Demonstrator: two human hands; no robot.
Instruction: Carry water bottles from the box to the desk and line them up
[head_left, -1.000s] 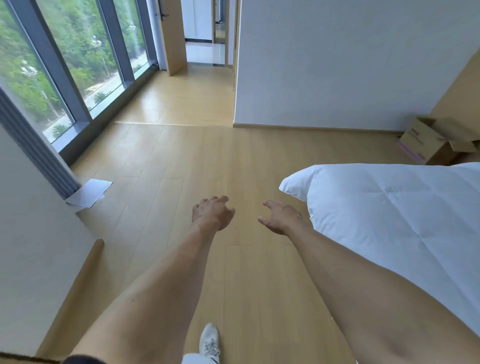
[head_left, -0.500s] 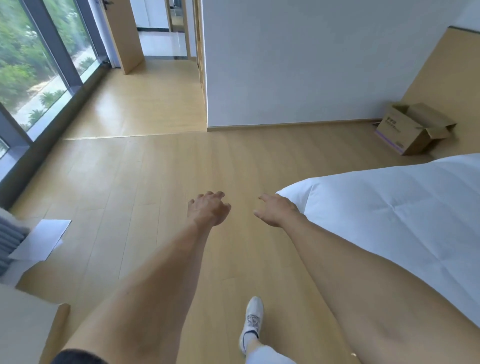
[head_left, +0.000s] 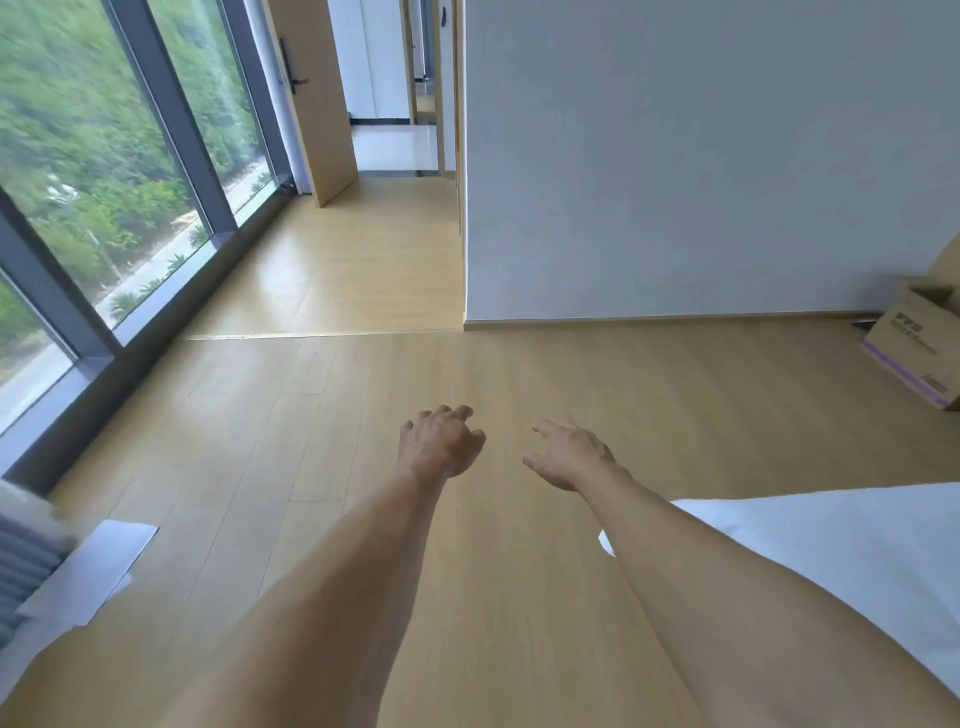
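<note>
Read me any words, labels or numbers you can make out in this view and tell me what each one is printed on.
Cardboard box at the right edge, on the floor by the wall: dark print and a purple stripe on its side, too small and blurred to read.
Paper sheet on the floor at lower left: no print visible.
Door with its dark handle: no sign or number visible.
No other text shows.

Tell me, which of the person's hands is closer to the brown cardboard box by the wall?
The right hand. It is held out over the floor, with the brown cardboard box farther off to its right; the left hand hangs on its other side, farther away.
</note>
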